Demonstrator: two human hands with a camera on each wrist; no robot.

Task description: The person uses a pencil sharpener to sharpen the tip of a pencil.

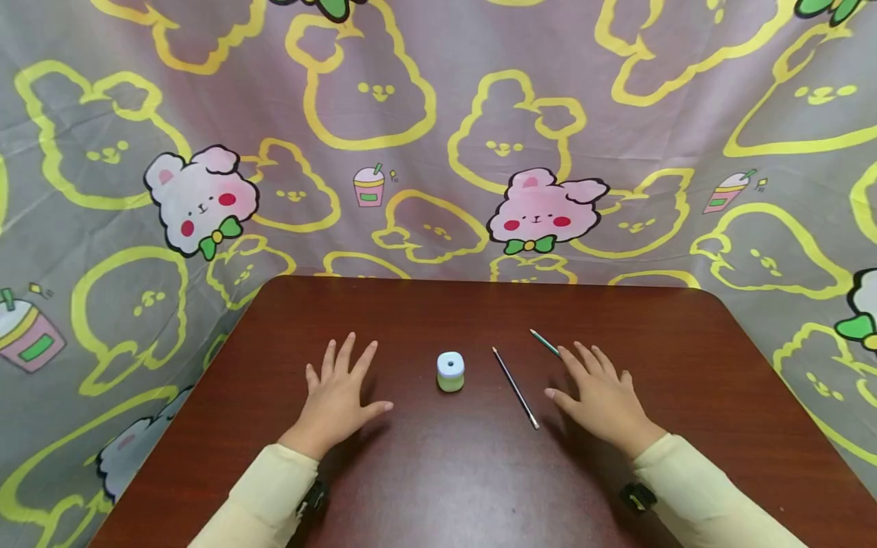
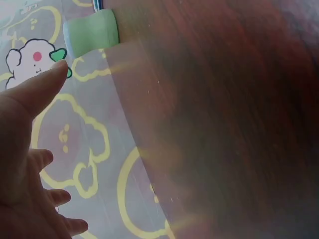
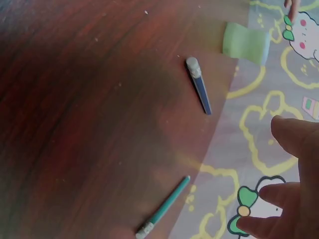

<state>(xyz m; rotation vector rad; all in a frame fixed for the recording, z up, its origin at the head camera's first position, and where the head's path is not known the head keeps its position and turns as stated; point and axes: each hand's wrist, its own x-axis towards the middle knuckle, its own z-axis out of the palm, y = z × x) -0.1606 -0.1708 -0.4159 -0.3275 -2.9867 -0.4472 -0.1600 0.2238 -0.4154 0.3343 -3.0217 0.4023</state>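
A small pencil sharpener [image 1: 450, 373], pale green below with a light blue top and a dark hole in it, stands upright mid-table. To its right lies a dark blue pencil [image 1: 515, 387], its eraser end toward me. A teal pencil [image 1: 544, 342] lies farther back, partly hidden by my right hand [image 1: 606, 399] in the head view; its eraser end shows in the right wrist view. My right hand has its fingers spread and holds nothing. Left of the sharpener, my left hand [image 1: 337, 399] is likewise spread and holds nothing, its thumb pointing toward the sharpener.
The dark brown wooden table [image 1: 384, 312] has rounded far corners. Behind it and along both sides hangs a grey cloth [image 1: 438, 46] printed with yellow outlines and rabbit faces. Each wrist bears a dark device, and the sleeves [image 1: 263, 495] are pale.
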